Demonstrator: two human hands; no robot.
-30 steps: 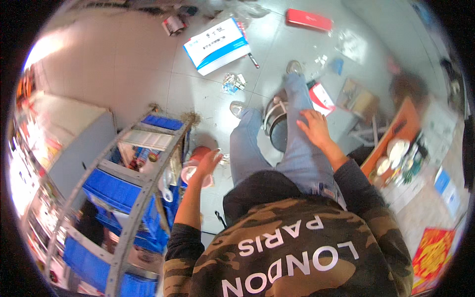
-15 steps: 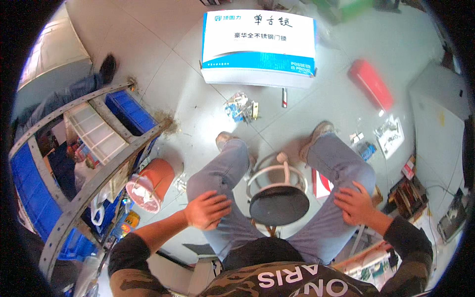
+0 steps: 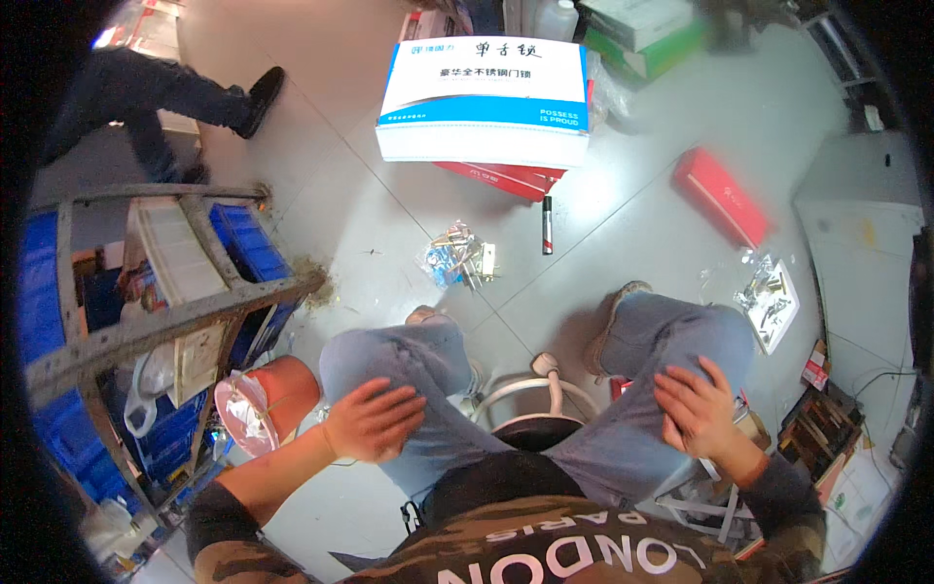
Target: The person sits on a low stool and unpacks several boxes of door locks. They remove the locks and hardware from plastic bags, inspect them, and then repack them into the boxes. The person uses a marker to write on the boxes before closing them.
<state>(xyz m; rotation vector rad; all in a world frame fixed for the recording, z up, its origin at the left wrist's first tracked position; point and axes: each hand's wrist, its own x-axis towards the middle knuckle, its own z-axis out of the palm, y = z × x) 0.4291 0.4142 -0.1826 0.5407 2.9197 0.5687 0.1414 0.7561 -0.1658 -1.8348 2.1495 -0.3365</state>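
On the grey tiled floor (image 3: 623, 161), small shiny metal parts (image 3: 457, 258) lie near frame centre. The left hand (image 3: 375, 420), one second ago beside the orange plastic bucket (image 3: 292, 389), now rests, like the right hand (image 3: 696, 409), on faded blue denim trousers (image 3: 671, 336), lower centre. Both have fingers loosely spread and, I judge, hold nothing, so handling seems paused.

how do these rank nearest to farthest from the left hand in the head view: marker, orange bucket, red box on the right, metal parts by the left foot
From the left hand:
1. Orange bucket, to its left.
2. Metal parts, ahead and right.
3. Marker, farther ahead and right.
4. Red box, far right on the floor.
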